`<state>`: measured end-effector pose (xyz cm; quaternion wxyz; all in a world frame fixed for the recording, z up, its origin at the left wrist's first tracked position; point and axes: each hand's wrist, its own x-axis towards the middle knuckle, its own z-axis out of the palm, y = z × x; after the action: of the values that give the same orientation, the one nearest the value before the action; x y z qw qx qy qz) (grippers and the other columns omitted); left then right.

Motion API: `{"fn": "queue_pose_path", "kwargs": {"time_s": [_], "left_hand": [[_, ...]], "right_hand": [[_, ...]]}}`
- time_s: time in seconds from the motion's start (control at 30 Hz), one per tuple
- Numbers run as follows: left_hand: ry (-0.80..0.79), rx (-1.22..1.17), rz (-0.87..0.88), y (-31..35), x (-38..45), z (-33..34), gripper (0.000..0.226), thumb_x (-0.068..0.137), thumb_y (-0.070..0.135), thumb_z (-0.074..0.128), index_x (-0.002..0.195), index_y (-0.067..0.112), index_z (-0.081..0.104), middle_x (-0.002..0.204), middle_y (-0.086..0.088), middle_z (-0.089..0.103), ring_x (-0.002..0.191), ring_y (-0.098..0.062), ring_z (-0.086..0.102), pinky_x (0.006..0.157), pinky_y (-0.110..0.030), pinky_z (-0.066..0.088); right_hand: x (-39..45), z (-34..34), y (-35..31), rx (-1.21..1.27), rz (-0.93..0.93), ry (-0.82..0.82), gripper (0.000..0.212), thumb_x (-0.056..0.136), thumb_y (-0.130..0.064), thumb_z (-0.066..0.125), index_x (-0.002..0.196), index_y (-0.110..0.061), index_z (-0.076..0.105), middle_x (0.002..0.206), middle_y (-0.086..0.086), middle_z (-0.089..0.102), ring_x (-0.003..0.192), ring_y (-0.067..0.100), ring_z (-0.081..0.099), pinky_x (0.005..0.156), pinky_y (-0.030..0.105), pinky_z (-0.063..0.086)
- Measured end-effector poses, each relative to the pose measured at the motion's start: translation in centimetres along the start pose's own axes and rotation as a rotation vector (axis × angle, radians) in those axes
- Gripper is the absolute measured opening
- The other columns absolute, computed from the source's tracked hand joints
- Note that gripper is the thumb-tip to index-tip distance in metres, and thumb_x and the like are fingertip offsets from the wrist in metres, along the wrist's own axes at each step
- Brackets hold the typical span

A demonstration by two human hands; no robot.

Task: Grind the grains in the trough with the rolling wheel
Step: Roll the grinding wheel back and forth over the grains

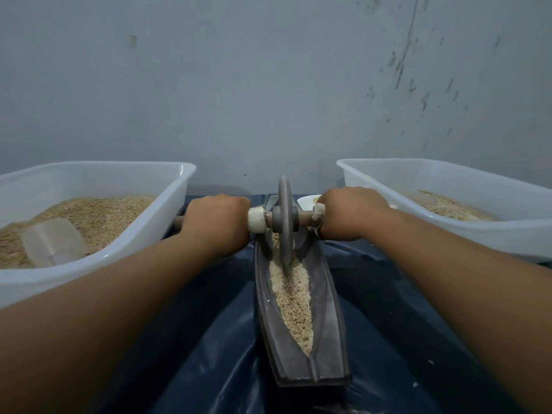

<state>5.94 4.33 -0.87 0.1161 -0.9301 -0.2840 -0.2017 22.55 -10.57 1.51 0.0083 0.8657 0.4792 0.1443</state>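
In the dark narrow trough [325,297], pale crushed grains [294,306], upright grey rolling wheel [284,216]

Two hands [215,218] [352,212], two white tubs [167,216] [388,186], one trough [325,312], one rolling wheel [284,204], one scoop [50,240].

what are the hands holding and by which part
Both grip the rolling wheel by its axle handle: left hand left of the disc, right hand right of it.

Left tub [98,255] cut off by edge; bowl [307,201] mostly hidden.
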Motion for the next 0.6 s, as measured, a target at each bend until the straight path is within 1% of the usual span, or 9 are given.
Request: {"fn": "queue_pose_path", "kwargs": {"time_s": [0.07,0.17,0.2,0.3,0.37,0.43,0.5,0.53,0.6], "left_hand": [[0.018,0.002,0.001,-0.4,-0.9,0.5,0.018,0.08,0.037,0.064,0.083,0.03,0.047,0.066,0.009,0.046,0.06,-0.013,0.048,0.057,-0.029,0.038],[0.11,0.041,0.018,-0.7,-1.9,1.3,0.018,0.08,0.036,0.064,0.082,0.03,0.047,0.061,0.01,0.043,0.052,-0.007,0.038,0.046,-0.025,0.023],[0.114,0.051,0.022,-0.6,-1.6,1.2,0.019,0.08,0.037,0.064,0.082,0.03,0.047,0.061,0.01,0.041,0.051,-0.008,0.037,0.047,-0.025,0.022],[0.073,0.052,0.04,0.1,0.0,0.1,0.021,0.08,0.036,0.064,0.081,0.03,0.044,0.061,0.009,0.036,0.06,-0.016,0.043,0.058,-0.03,0.032],[0.053,0.052,0.047,0.3,0.6,-0.4,0.02,0.08,0.035,0.065,0.081,0.029,0.046,0.062,0.009,0.036,0.061,-0.017,0.044,0.058,-0.03,0.032],[0.1,0.066,0.065,0.1,-0.2,-0.1,0.025,0.077,0.034,0.067,0.078,0.03,0.042,0.059,0.01,0.034,0.052,-0.011,0.035,0.051,-0.026,0.024],[0.195,0.117,0.097,-0.1,-1.4,0.6,0.032,0.073,0.035,0.069,0.074,0.031,0.037,0.056,0.011,0.032,0.047,-0.007,0.025,0.047,-0.023,0.015],[0.221,0.136,0.099,-0.2,-1.7,0.9,0.033,0.072,0.035,0.069,0.073,0.031,0.037,0.055,0.011,0.031,0.046,-0.006,0.024,0.046,-0.022,0.012],[0.189,0.113,0.078,-0.3,-1.1,0.8,0.033,0.074,0.036,0.068,0.072,0.031,0.036,0.056,0.01,0.033,0.047,-0.008,0.028,0.046,-0.022,0.015]], "right_hand": [[-0.4,0.2,0.1,-0.026,-0.031,0.012,0.02,0.068,-0.041,0.063,0.068,-0.026,0.049,0.067,-0.009,0.056,0.058,0.011,0.051,0.05,0.023,0.03],[-1.1,1.1,0.5,-0.017,-0.059,0.068,0.017,0.063,-0.039,0.057,0.067,-0.027,0.046,0.063,-0.01,0.052,0.056,0.008,0.048,0.049,0.023,0.029],[-1.1,1.3,0.6,0.008,-0.047,0.07,0.016,0.063,-0.039,0.056,0.067,-0.027,0.046,0.063,-0.01,0.052,0.057,0.007,0.048,0.05,0.023,0.03],[-0.2,1.2,0.6,0.066,0.034,0.005,0.018,0.066,-0.039,0.063,0.067,-0.027,0.049,0.067,-0.01,0.055,0.061,0.009,0.051,0.053,0.025,0.035],[0.0,1.2,0.6,0.081,0.065,-0.019,0.018,0.067,-0.038,0.065,0.067,-0.029,0.05,0.067,-0.011,0.054,0.06,0.008,0.05,0.052,0.024,0.034],[-0.7,1.6,0.9,0.102,0.045,-0.005,0.012,0.063,-0.039,0.063,0.063,-0.04,0.052,0.059,-0.016,0.048,0.055,0.003,0.044,0.049,0.022,0.029],[-1.7,2.1,1.1,0.116,-0.005,0.018,0.021,0.058,-0.041,0.059,0.06,-0.059,0.049,0.051,-0.02,0.04,0.052,-0.003,0.036,0.048,0.02,0.025],[-1.9,2.2,1.2,0.112,-0.013,0.027,0.021,0.056,-0.042,0.056,0.061,-0.06,0.049,0.051,-0.02,0.04,0.052,-0.003,0.035,0.048,0.02,0.025],[-1.4,1.9,1.0,0.095,0.001,0.022,0.017,0.055,-0.043,0.053,0.07,-0.05,0.054,0.057,-0.019,0.044,0.054,0.001,0.04,0.049,0.022,0.028]]}}
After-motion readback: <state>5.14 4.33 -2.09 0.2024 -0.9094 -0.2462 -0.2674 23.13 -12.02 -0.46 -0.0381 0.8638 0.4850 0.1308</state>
